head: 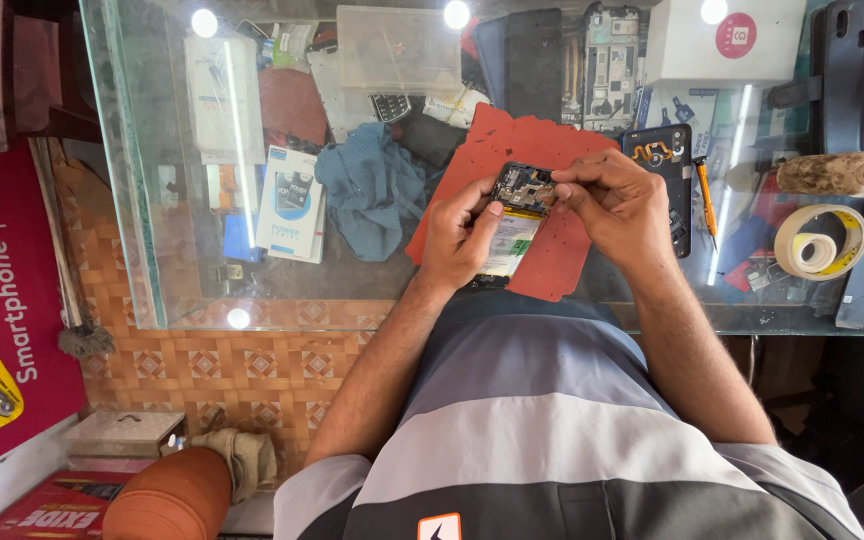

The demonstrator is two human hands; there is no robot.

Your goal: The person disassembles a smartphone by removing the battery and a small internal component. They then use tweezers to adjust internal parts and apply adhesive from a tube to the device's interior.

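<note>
Phone (514,222) with its back taken off sits in both hands, held just above a red mat (542,150) on the glass counter (152,200). The left hand (459,240) is curled around the phone's left edge, thumb pressed on the side, and grips it. The right hand (617,205) is bunched up at the top end of the phone, fingertips pinched together on the dark parts there. It is too small to tell if a little part or tool is between those fingertips.

To do this well, I think the left hand should keep the phone flat and steady, so nothing slips. The right fingertips should work softly, because the small parts inside look easy to bend or break. Keeping the phone over the red mat seems smart, since a tiny bit that drops would land there and be easy to find.

An orange screwdriver (707,200) lies near the right hand, beside another opened phone (664,160). A blue cloth (372,195) lies to the left, and a roll of tape (820,241) sits well off to the right.
</note>
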